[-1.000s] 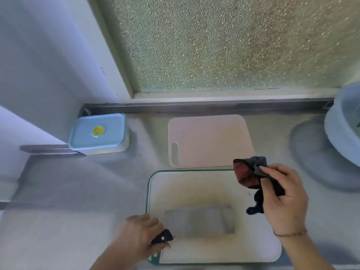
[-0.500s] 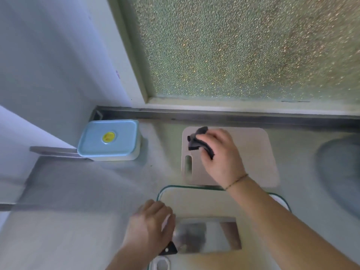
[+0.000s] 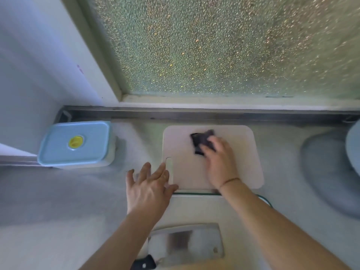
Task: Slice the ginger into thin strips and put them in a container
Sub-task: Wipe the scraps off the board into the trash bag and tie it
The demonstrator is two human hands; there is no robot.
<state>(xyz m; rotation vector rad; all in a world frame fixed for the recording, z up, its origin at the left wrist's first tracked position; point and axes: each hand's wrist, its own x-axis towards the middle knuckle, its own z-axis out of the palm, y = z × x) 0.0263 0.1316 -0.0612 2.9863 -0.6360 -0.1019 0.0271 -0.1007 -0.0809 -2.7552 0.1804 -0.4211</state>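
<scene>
While the frosted window (image 3: 224, 45) fills the twelve o'clock half of the view, the grey table (image 3: 58, 201) carries everything below it. At three o'clock a pale blue basin (image 3: 353, 149) just edges in. Nearest the person, at six o'clock, a white cutting board with a green rim (image 3: 204, 209) lies flat, and the cleaver (image 3: 187, 243) rests on it, blade flat, black handle to the left, parked safely while both hands are busy. Just beyond, touching or nearly so, sits the smaller pinkish cutting board (image 3: 239, 172). At nine o'clock stands the container (image 3: 76, 144), blue lid on, yellow valve on top, waiting for strips.

Now the hands. The right hand (image 3: 220, 162) has its grip closed on a dark cloth (image 3: 202, 140), pressing it onto the pink board; looks like a wipe-down before cutting. The left hand (image 3: 150, 186) is released, fingers spread, at the board's handle-slot edge, likely steadying it, though contact is blurred.

And the ginger? Nowhere in view, so slicing has not begun.
</scene>
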